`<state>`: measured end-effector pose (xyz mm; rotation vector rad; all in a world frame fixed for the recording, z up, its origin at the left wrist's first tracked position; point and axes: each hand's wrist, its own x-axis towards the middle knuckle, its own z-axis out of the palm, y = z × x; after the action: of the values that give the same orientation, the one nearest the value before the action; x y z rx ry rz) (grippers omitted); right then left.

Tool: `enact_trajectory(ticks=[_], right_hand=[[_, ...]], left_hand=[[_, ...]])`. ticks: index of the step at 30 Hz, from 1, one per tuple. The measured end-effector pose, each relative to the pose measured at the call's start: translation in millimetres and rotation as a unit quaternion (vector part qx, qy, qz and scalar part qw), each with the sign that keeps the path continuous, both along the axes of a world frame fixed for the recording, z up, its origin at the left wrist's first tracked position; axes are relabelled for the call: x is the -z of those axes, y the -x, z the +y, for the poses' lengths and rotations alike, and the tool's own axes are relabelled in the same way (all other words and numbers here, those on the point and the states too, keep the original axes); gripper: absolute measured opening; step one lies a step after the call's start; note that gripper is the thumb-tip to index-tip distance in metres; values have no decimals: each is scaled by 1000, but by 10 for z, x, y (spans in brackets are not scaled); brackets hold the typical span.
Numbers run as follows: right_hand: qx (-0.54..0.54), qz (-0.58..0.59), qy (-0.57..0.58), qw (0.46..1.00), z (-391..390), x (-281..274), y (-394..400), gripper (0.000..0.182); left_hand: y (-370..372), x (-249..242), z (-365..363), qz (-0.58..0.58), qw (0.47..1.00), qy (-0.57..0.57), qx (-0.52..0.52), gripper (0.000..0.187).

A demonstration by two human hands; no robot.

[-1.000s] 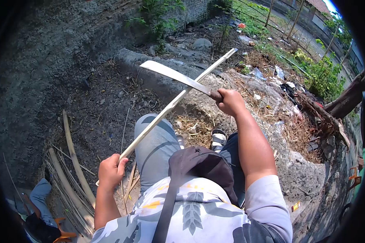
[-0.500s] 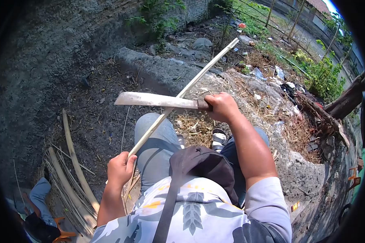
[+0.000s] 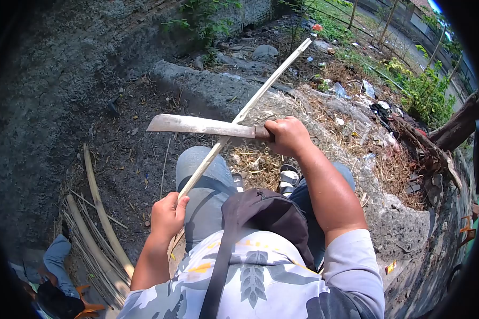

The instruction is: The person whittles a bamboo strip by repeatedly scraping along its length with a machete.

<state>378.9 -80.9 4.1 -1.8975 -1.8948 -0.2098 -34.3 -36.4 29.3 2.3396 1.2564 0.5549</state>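
My left hand (image 3: 167, 215) is closed around the near part of a long, pale strip of split wood, perhaps bamboo (image 3: 269, 84), which slants up and away to the right across my left knee. In my right hand (image 3: 288, 137) is the dark handle of a machete (image 3: 202, 125), its broad blade pointing left. The blade lies across the strip at about its middle, above my knee, and appears to touch it. Part of the strip behind my left hand is hidden.
Several long poles and thin strips (image 3: 104, 212) lie on the ground at left. A seated person (image 3: 58, 266) is at the lower left edge. A concrete slab (image 3: 197, 87) lies ahead, with litter, dry straw (image 3: 255, 165) and a tree trunk (image 3: 457, 125) to the right. A black bag (image 3: 269, 212) rests on my lap.
The strip's far end has shifted slightly up, and my left hand has moved up and to the right with it. The machete has moved slightly left, its tip higher.
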Motion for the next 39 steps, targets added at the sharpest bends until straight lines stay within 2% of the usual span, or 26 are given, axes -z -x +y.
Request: enact_trajectory(ticks=[2, 5, 6, 11, 14, 17, 19, 21, 24, 27, 31, 32, 33, 35, 39], right_hand=[[21, 4, -4, 1000, 33, 43, -104, 17], [158, 122, 112, 973, -32, -58, -319, 21], [169, 133, 127, 968, -53, -86, -333, 24], [147, 90, 140, 975, -95, -172, -150, 24], [52, 56, 95, 993, -75, -142, -28, 21], [64, -3, 103, 993, -115, -216, -165, 20], [135, 116, 109, 978, -124, -112, -404, 22], [166, 162, 119, 966, -126, -65, -518, 25], [187, 131, 131, 965, -174, -128, -411, 26], [157, 108, 149, 970, -209, -246, -199, 25], [64, -27, 46, 997, -129, -192, -191, 17], [58, -33, -10, 998, -150, -217, -239, 17], [111, -7, -5, 994, -146, -182, -292, 16], [169, 215, 29, 961, -158, -168, -454, 15], [217, 120, 35, 968, -185, -236, -432, 17]], left_hand=[[-31, -16, 11, -4, 1000, 0, 8, 32], [56, -75, 31, 8, 1000, 0, 4, 32], [62, -64, 43, 5, 1000, -7, 7, 33], [28, 30, 32, -9, 1000, -6, 4, 33], [30, 34, 45, 5, 1000, 15, 2, 32], [149, -117, 38, 14, 999, 26, 20, 32], [254, -159, 17, 25, 999, 24, 15, 32], [312, -151, 13, 25, 999, 4, 22, 31], [334, -76, 16, 21, 1000, -4, 11, 30], [294, -35, -1, 25, 1000, 6, 4, 29], [274, -76, 43, 23, 999, 23, 8, 28], [287, -120, 38, 24, 999, 35, 3, 28], [342, -144, 36, 16, 999, 31, 10, 27], [444, -214, 70, 0, 999, 19, 30, 26], [405, -226, 91, 18, 999, 20, 22, 24]])
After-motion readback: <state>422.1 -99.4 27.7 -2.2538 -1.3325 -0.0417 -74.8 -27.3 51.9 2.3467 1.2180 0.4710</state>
